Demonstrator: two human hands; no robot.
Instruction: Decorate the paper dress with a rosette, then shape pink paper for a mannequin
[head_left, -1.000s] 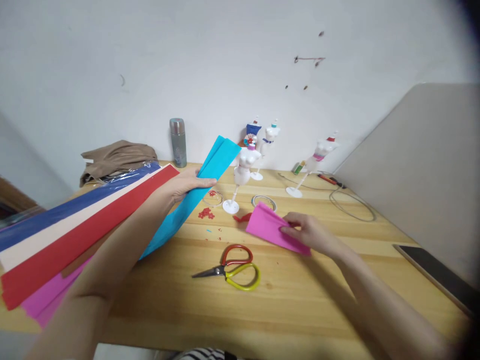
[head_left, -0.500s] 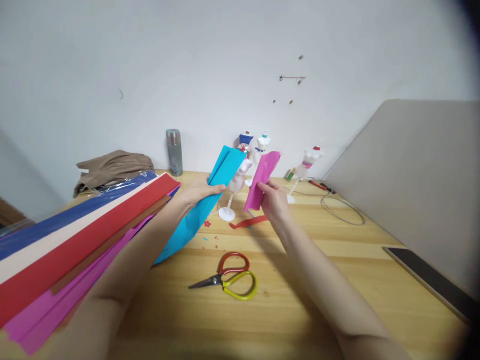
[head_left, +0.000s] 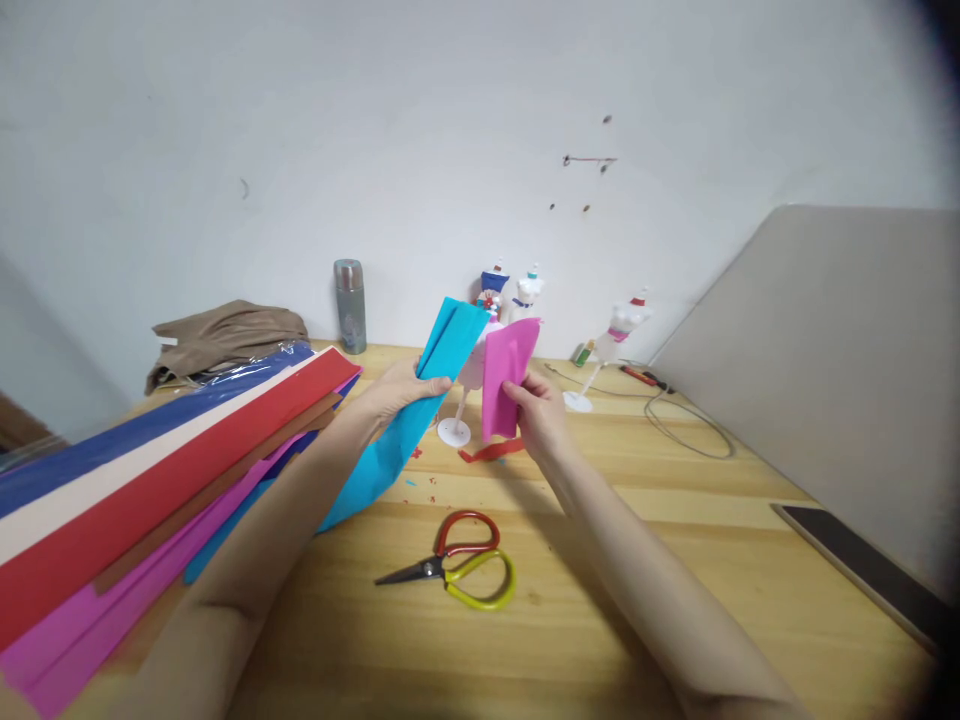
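My left hand (head_left: 412,388) is closed on a long folded strip of blue crepe paper (head_left: 450,345), thumb on its face; the strip's lower part slopes down behind my forearm. Between thumb and fingers, my right hand (head_left: 536,400) grips a smaller folded piece of pink crepe paper (head_left: 499,375). The two papers are raised side by side in front of a small white dress-form mannequin (head_left: 471,375), hiding much of it. Nearer to me, scissors (head_left: 442,565) with one red and one yellow handle rest on the wooden table (head_left: 675,600).
Stacked crepe paper sheets (head_left: 180,475) lie at left, with brown cloth (head_left: 225,335) and a thermos (head_left: 350,305) behind. Other mannequins stand at the back (head_left: 529,290) and right (head_left: 622,325). A red strip (head_left: 491,450), a cable (head_left: 679,430) and a dark flat device (head_left: 855,565) lie about.
My right hand has turned the pink paper so its broader face shows, and brought it lower and closer to the blue paper. My left hand holds nearly still.
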